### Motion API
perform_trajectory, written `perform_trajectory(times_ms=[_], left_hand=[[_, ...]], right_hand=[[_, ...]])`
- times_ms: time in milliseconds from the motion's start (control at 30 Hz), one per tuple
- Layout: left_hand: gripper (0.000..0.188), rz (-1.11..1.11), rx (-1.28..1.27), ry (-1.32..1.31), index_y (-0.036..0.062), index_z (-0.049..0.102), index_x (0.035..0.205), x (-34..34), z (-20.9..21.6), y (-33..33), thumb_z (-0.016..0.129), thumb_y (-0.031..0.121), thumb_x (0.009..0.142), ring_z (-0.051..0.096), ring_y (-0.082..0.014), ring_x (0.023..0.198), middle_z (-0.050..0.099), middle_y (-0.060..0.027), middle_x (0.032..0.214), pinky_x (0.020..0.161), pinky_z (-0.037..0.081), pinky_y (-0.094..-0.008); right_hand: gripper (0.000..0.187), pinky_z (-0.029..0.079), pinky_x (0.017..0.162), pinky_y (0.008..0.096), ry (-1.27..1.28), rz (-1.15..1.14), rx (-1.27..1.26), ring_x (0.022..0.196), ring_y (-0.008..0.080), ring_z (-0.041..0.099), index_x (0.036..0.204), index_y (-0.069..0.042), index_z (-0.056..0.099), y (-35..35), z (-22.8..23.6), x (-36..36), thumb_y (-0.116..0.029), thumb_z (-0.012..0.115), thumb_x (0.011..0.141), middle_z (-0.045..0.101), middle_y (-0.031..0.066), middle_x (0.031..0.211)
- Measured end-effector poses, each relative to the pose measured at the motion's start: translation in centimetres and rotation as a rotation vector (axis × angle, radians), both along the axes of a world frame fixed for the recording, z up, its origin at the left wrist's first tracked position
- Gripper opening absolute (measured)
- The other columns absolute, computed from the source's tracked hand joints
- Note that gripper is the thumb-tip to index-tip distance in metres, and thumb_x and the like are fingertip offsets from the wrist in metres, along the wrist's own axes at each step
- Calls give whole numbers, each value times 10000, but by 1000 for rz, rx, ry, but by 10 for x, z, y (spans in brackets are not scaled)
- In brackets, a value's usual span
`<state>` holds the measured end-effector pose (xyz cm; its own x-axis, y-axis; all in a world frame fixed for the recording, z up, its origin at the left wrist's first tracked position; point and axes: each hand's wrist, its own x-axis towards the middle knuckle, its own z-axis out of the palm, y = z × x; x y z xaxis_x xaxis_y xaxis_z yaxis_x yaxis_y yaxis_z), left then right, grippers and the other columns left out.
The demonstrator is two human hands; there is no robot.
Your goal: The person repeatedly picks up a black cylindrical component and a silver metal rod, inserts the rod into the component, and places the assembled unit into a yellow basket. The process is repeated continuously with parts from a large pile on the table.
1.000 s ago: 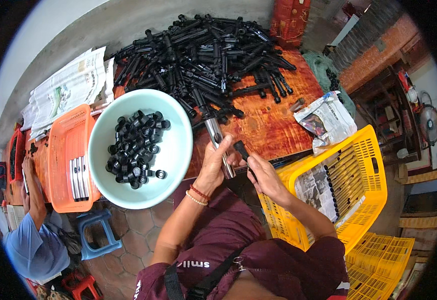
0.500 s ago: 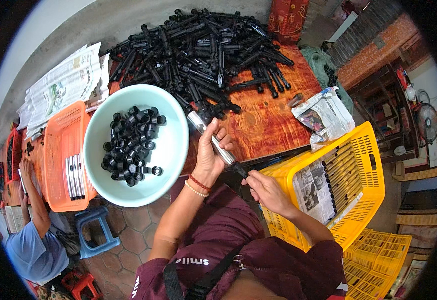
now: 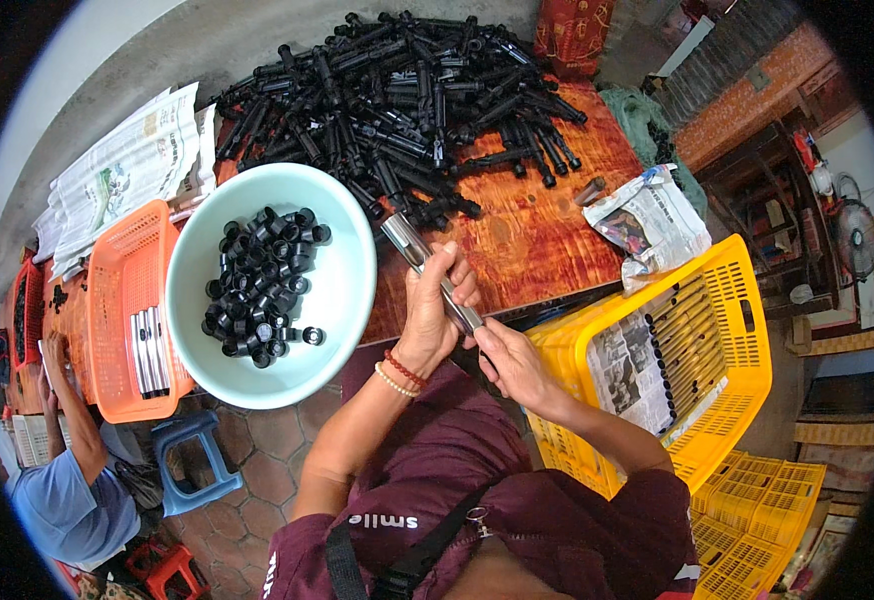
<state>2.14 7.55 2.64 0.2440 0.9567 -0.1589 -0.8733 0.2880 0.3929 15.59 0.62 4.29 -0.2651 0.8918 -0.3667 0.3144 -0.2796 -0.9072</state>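
A shiny silver metal tube [image 3: 406, 240] slants across in front of me, its upper end pointing toward the pile of black parts. My left hand [image 3: 431, 312] is wrapped round its middle. At the lower end my right hand [image 3: 517, 368] is closed, thumb and fingers against the tube's rim. Whatever black piece sits at that end is hidden by the fingers. Left of my left hand stands a pale green basin [image 3: 347, 300] holding many short black caps [image 3: 267, 275]. Black rod-shaped parts [image 3: 397, 110] lie heaped on the wooden table [image 3: 517, 240] beyond.
A yellow crate [image 3: 742, 345] at the right holds newspaper and rows of dark rods. Near it lies an open silver plastic bag [image 3: 652, 230]. An orange basket [image 3: 107, 300] with silver tubes is left of the basin. Another person [image 3: 72, 490] works at the far left beside a blue stool [image 3: 197, 465].
The black piece that stuck out of the tube's lower end no longer shows. My right hand has moved up against the tube's end.
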Motion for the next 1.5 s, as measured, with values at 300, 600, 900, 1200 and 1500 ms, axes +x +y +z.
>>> perform_trajectory(times_ms=[300,600,900,1200,1500], left_hand=[[202,97,-87,197,129,449,801,1,4,1,605,214,898,426,-78,481,429,13,639,435,368,-228],[193,106,-42,300,120,446,844,8,12,-1,596,224,906,410,-68,497,430,13,651,446,353,-213],[251,104,-48,305,119,435,728,11,13,-2,594,202,903,440,-91,468,441,0,618,415,357,-232],[262,99,-18,323,123,423,720,13,13,-4,604,196,895,411,-95,467,412,4,603,429,346,-232],[208,104,-29,269,130,413,811,13,10,-4,597,180,895,393,-97,473,398,3,621,437,339,-244]], right_hand=[[300,297,403,208,308,-25,-240,482,72,388,944,-75,521,3,-9,-1,-333,369,956,450,-9,640],[282,364,530,338,27,-78,64,528,171,439,793,-40,438,-2,-13,-4,-288,418,926,420,39,568],[285,364,550,331,96,-56,-15,559,172,452,820,-36,469,-2,-11,-1,-297,413,919,443,49,594],[326,357,525,326,46,-120,-3,524,171,439,767,-18,540,-2,-14,-3,-300,430,887,439,43,551],[315,374,567,382,-5,-121,72,561,235,464,724,8,502,1,-19,1,-281,455,841,448,129,579]])
